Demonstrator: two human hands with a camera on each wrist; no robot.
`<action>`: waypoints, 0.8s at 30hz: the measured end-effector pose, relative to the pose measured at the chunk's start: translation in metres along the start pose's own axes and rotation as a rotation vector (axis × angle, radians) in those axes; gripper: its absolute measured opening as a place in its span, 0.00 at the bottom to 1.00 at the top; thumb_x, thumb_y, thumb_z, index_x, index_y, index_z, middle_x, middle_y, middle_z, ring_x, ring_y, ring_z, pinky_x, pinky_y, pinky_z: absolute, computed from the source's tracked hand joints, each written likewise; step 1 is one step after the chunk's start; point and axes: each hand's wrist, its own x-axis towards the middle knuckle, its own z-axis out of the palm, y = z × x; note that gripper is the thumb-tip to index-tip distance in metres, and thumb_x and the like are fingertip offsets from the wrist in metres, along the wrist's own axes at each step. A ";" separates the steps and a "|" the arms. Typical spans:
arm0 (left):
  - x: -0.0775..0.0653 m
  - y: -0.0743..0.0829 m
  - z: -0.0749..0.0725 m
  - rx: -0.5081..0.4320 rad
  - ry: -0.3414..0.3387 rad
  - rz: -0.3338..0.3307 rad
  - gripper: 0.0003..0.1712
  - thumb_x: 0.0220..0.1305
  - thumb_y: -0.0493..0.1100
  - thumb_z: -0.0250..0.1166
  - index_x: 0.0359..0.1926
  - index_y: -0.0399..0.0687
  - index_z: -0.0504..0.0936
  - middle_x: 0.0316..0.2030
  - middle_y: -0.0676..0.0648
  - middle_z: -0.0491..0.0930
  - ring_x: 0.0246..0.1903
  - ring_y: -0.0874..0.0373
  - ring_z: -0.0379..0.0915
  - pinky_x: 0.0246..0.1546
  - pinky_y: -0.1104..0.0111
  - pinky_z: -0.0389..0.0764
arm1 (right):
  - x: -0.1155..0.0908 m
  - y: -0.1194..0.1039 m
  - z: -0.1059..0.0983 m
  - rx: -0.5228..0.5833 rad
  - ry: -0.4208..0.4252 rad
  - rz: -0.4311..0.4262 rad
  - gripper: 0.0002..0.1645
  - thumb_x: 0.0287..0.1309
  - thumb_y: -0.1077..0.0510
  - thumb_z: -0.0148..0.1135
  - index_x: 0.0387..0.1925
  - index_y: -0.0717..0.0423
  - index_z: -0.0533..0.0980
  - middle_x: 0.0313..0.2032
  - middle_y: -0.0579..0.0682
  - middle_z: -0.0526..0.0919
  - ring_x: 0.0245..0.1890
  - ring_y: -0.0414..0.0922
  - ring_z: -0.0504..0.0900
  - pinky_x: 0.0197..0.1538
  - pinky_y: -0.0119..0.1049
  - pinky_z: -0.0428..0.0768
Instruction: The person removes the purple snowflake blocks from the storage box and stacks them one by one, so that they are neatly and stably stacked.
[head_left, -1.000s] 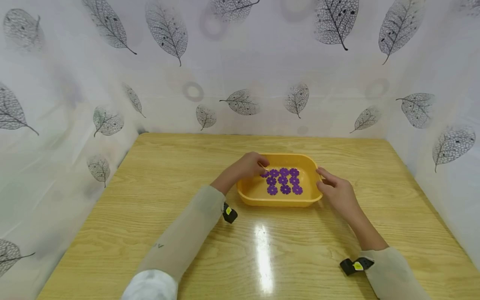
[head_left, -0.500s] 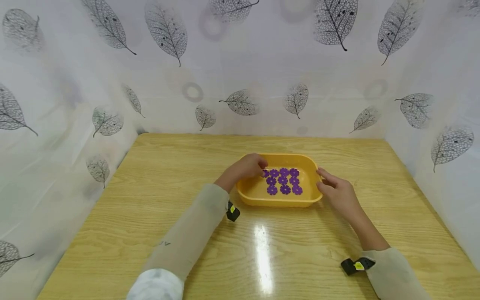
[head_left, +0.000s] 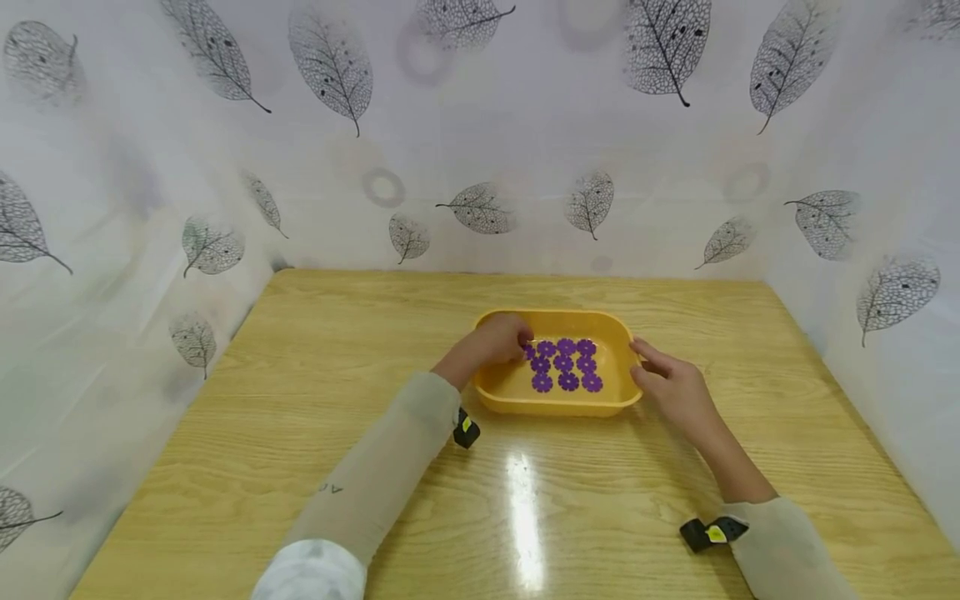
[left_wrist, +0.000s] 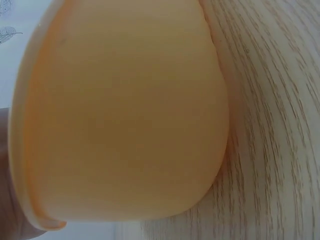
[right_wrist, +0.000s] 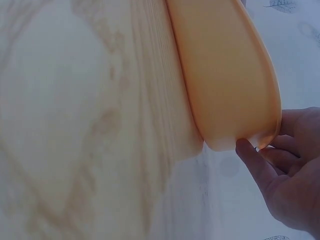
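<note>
A yellow plastic basin (head_left: 555, 407) sits on the table, its outer wall (left_wrist: 130, 115) filling much of the left wrist view. Purple flower-shaped discs (head_left: 563, 363) lie in rows on its floor. My left hand (head_left: 501, 337) reaches over the left rim with bent fingers, fingertips down at the leftmost disc (head_left: 529, 352). That disc is partly covered by the fingers, and I cannot tell whether they pinch it. On the opposite side my right hand (head_left: 675, 392) holds the right end of the rim, thumb (right_wrist: 252, 156) against the outside wall and other fingers at the lip.
The wood-grain table (head_left: 360, 333) extends around the basin. A white sheet with leaf prints (head_left: 480, 125) hangs behind it and along both sides. Each sleeve has a black strap with a yellow mark, seen at the left strap (head_left: 466, 429) and right strap (head_left: 712, 533).
My left hand has moved slightly lower inside the basin, its fingertips further down by the leftmost disc. The right hand keeps its hold on the rim, and the discs keep their arrangement.
</note>
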 end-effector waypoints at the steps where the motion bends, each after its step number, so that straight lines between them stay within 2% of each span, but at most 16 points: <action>1: -0.001 0.000 0.000 0.000 -0.001 0.001 0.19 0.68 0.36 0.66 0.59 0.42 0.82 0.49 0.45 0.83 0.44 0.56 0.76 0.54 0.64 0.79 | 0.000 0.000 0.000 -0.004 -0.001 0.003 0.31 0.74 0.52 0.56 0.73 0.55 0.65 0.73 0.55 0.65 0.64 0.60 0.74 0.46 0.13 0.73; 12: -0.005 0.004 0.003 -0.017 -0.025 -0.035 0.19 0.66 0.36 0.67 0.58 0.42 0.82 0.52 0.45 0.83 0.47 0.54 0.75 0.59 0.62 0.78 | -0.001 -0.001 -0.001 0.013 -0.008 0.006 0.31 0.73 0.51 0.56 0.73 0.55 0.66 0.74 0.55 0.65 0.64 0.60 0.73 0.46 0.14 0.73; 24: -0.003 0.003 0.008 0.002 -0.027 -0.047 0.12 0.67 0.41 0.68 0.50 0.44 0.83 0.42 0.49 0.82 0.39 0.57 0.75 0.45 0.67 0.80 | 0.001 0.000 0.001 0.000 0.002 0.002 0.30 0.73 0.54 0.56 0.72 0.58 0.66 0.73 0.56 0.65 0.64 0.61 0.74 0.46 0.13 0.73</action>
